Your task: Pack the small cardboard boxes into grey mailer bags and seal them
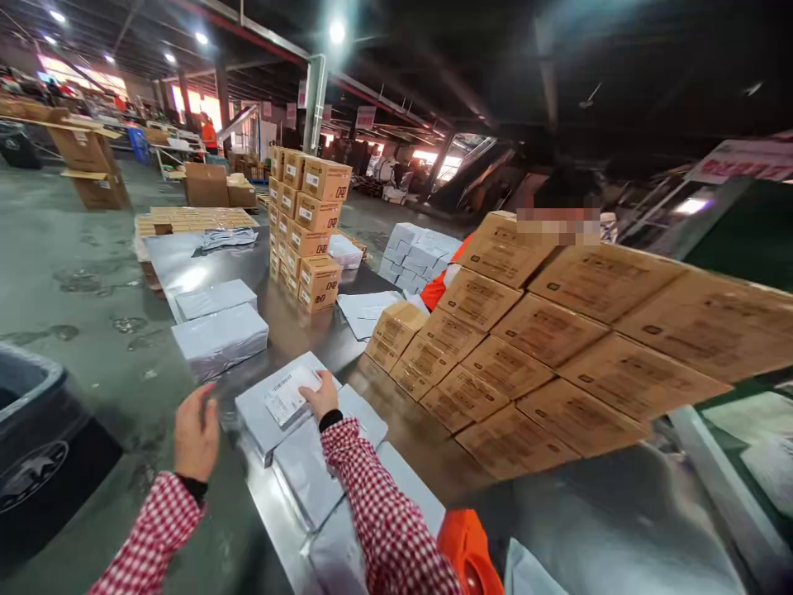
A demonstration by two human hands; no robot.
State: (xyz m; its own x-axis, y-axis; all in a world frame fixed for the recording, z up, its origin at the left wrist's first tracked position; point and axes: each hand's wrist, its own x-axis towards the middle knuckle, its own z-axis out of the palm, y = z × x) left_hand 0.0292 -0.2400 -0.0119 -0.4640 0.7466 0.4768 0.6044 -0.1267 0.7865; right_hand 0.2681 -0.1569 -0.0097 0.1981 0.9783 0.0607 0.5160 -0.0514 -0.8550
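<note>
My right hand (320, 397) has its fingers closed on the edge of white shipping labels (286, 399), a small stack with printed barcodes. They lie on a pale grey wrapped parcel (255, 406) near the table's left edge. My left hand (197, 434) hangs in the air just beyond that edge, fingers loosely bent and apart, with nothing visible in it. More wrapped parcels (310, 471) lie side by side under my right forearm, which partly hides them. Two further wrapped parcels (220, 335) lie farther along the table.
Brown cartons (533, 347) form a tilted-looking wall on the right of the metal table (396, 405). Another carton stack (310, 223) stands ahead. Behind the wall is a person in orange (441, 285). A dark bin (43, 454) stands left; an orange object (469, 549) lies near me.
</note>
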